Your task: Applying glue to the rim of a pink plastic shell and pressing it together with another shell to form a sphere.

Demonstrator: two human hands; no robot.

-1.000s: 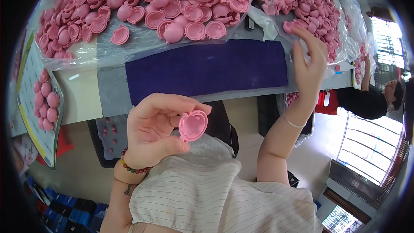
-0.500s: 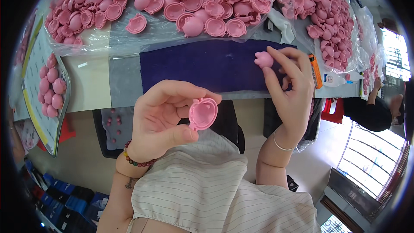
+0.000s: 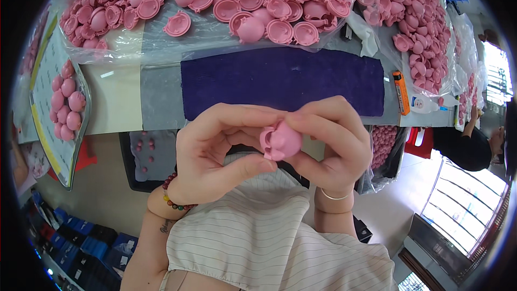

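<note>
In front of my chest, both hands meet over pink plastic parts. My left hand is closed, its thumb and fingertips on a pink half shell. Against it, my right hand is closed on a small rounded pink piece with bumps. The two parts touch, but I cannot tell how far one sits inside the other. Beyond the hands lies a dark purple cloth mat on the table.
Heaped pink shells cover plastic sheeting along the far side, with another pile at the right. Right of the mat lie an orange tube-like item and a white bottle. Pink balls rest on a board at left.
My right hand has lifted the small pink piece off the mat and brought it down left to the half shell in my left hand. The shell has turned, so its hollow no longer faces me.
</note>
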